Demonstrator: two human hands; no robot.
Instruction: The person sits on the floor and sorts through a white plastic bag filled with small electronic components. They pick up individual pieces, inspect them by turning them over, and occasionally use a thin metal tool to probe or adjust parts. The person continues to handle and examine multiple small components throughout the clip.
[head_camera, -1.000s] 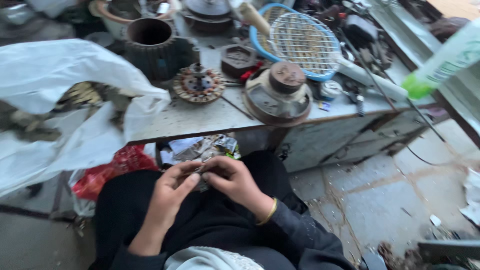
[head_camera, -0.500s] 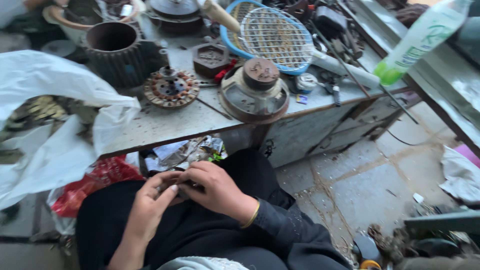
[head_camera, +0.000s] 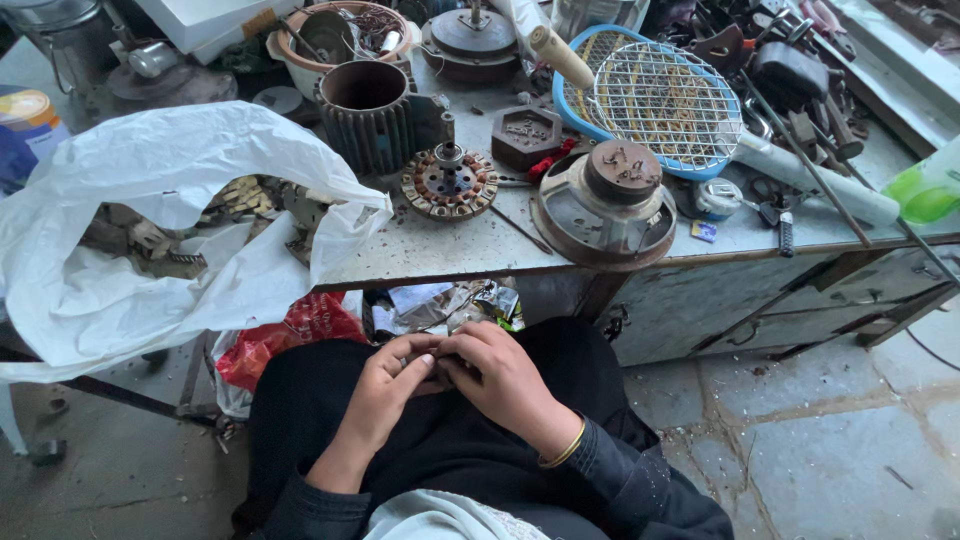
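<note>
A seated person's left hand (head_camera: 385, 385) and right hand (head_camera: 500, 380) meet over a black-clothed lap, fingertips pinched together around a small part too hidden to identify. The job looks mid-way: on the grey workbench (head_camera: 470, 250) above, a copper-wound round stator (head_camera: 449, 184) and a rusty round motor housing (head_camera: 607, 200) lie apart, unassembled, beside a crumpled white plastic bag (head_camera: 150, 240).

– Where can your hands (head_camera: 450, 375) move freely?

– At three o'clock: bare stone floor (head_camera: 800, 440) lies open beside your lap. At twelve o'clock, the workbench edge (head_camera: 450, 268) hangs close above your knuckles.

– And on the bench?

– A bare strip near the edge only. The wound stator (head_camera: 449, 185), round motor housing (head_camera: 605, 205) and mesh racket (head_camera: 665, 100) crowd it; at ten o'clock the white plastic bag (head_camera: 150, 240) blocks you.
</note>
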